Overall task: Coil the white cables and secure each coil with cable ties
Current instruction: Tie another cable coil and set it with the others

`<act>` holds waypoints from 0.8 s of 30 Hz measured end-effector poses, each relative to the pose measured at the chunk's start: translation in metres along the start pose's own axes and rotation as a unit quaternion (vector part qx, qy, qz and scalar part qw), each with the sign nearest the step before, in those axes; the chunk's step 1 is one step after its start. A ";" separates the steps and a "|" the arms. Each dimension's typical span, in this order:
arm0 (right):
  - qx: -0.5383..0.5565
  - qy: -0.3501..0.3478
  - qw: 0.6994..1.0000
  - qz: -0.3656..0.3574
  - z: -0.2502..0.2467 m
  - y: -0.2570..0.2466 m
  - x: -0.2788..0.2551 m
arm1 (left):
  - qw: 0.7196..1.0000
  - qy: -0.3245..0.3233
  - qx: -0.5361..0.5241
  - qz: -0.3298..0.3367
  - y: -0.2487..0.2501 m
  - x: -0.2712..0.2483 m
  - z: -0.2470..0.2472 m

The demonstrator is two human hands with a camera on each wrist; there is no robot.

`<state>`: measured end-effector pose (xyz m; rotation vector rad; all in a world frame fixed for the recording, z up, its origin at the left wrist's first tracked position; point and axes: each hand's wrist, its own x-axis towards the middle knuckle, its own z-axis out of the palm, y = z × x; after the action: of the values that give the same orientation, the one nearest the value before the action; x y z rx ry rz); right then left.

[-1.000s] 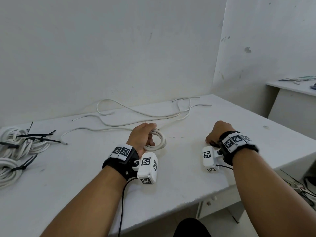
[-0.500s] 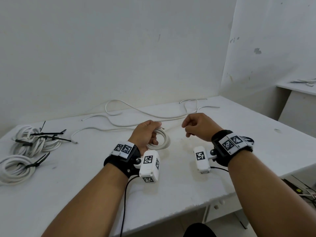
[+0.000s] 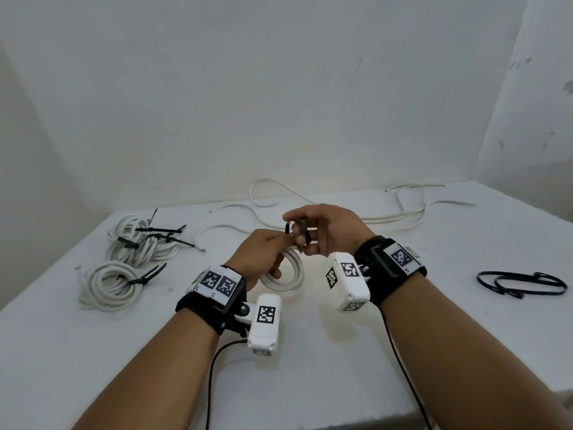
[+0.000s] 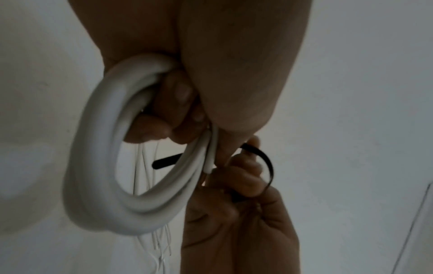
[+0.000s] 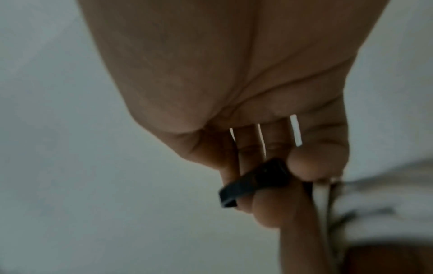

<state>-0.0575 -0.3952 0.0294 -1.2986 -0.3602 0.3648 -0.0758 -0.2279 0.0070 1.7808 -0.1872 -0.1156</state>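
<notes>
My left hand [image 3: 266, 249] grips a small white cable coil [image 3: 286, 271] just above the table; the left wrist view shows its fingers curled through the coil [image 4: 105, 157]. My right hand [image 3: 322, 231] pinches a black cable tie [image 3: 294, 231] bent into a loop right at the coil's top. The tie [image 4: 264, 159] curves round the right fingers, its other end [image 4: 166, 163] showing through the coil. In the right wrist view the tie [image 5: 253, 183] sits between thumb and fingers.
Three tied white coils [image 3: 124, 268] lie at the table's left. Loose white cables [image 3: 341, 212] run along the back by the wall. Spare black cable ties [image 3: 521, 283] lie at the right. The white table [image 3: 310, 361] drops off at its near edge.
My right hand moved left from the table's right side, carrying a black tie, and met the left hand at the coil. The left hand lifted the coil slightly. The head view shifted left.
</notes>
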 end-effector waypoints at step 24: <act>-0.192 0.174 0.965 0.037 -0.019 0.031 0.013 | 0.998 0.004 -0.059 -0.020 -0.017 -0.005 -0.014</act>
<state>-0.0386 -0.3986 -0.0040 -1.7278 -0.0832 0.1231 -0.0774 -0.2099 -0.0065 1.6683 -0.1372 -0.1457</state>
